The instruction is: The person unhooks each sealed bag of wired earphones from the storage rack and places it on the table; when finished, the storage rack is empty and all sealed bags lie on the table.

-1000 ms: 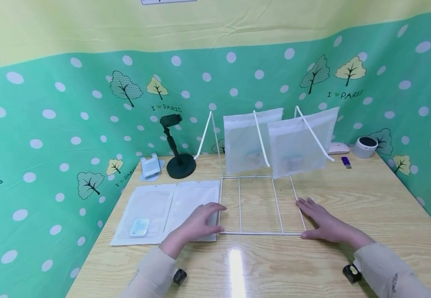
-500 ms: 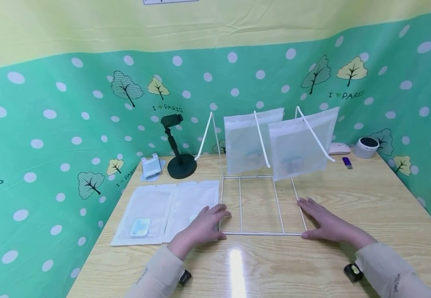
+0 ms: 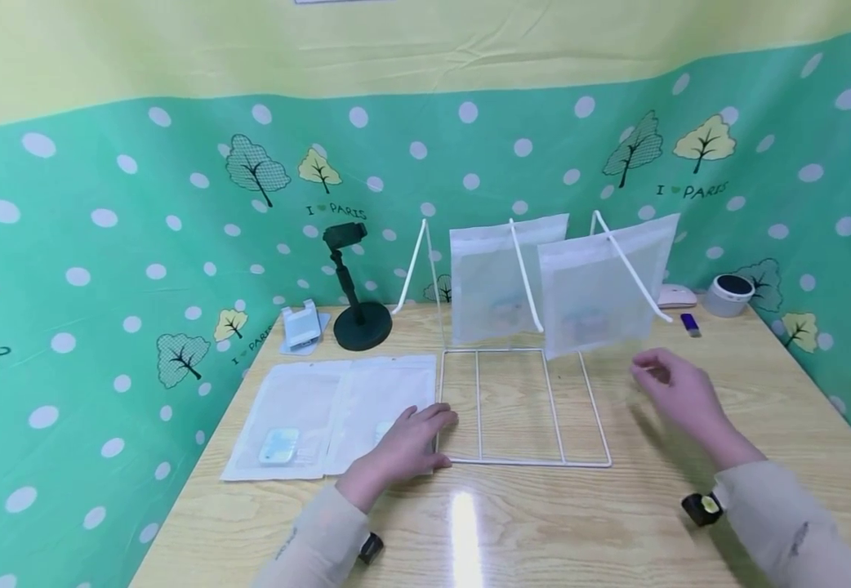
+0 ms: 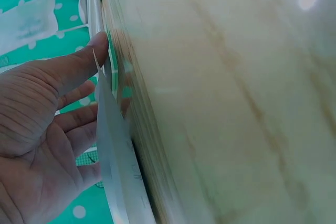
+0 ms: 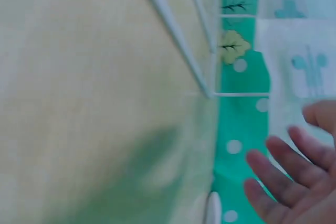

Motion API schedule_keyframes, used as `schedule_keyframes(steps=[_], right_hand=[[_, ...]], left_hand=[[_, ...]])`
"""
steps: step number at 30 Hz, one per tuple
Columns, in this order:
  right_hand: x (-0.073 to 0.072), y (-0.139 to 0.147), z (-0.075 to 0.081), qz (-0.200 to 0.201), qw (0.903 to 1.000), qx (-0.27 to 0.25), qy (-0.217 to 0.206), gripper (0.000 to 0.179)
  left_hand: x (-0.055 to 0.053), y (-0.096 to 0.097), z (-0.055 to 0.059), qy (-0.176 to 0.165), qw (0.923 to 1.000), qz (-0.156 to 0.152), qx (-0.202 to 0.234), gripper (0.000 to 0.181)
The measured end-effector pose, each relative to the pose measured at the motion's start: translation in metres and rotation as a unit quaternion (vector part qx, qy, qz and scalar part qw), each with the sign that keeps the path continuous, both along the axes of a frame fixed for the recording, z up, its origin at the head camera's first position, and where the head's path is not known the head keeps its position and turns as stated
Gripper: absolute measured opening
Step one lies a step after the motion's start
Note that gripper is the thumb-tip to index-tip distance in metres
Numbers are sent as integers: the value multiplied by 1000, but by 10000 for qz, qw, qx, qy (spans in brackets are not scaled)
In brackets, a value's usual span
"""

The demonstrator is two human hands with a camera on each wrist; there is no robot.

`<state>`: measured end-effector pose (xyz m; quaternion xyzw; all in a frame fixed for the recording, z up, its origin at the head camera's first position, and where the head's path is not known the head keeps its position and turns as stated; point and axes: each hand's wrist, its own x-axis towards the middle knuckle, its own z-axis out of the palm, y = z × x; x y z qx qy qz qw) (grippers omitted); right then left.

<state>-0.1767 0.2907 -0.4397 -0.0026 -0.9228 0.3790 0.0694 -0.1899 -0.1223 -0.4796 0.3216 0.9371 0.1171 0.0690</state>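
A white wire rack stands on the table, its hooked arms rising at the back. Two translucent zip pouches, one in the middle and one to the right, hang from those arms. My left hand rests at the rack's front left corner, fingers loosely bent over the side bar. Under its wrist lie two flat pouches, the left one with a pale-blue case inside, the right one partly covered. My right hand hovers right of the rack, holding nothing; its fingers are loosely bent.
Behind the flat pouches stand a pale-blue folding stand and a black stand with a round base. Back right are a mouse, a purple USB stick and a round white device. A green curtain hangs behind.
My right hand has left the rack's front right corner and risen up and to the right. My left hand shifted slightly right along the rack's corner. The head view has turned a little.
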Motion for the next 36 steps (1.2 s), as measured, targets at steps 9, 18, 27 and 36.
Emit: schedule_keyframes(steps=[9,18,27,36], right_hand=[[-30,7,41,-487,9903,-1002,835,60],[-55,20,61,222,9783,-1988,548,65],[-59,14,64,90,9781,-2045,365,60],[-56,13,63,-225,9788,-1999,374,57]], left_hand=[[1,0,1,121,9999,-5,54,67],[0,1,0,57,10000,62,29,64],[0,1,0,46,9999,123,11,65],[1,0,2,-28,9999,129,54,63]])
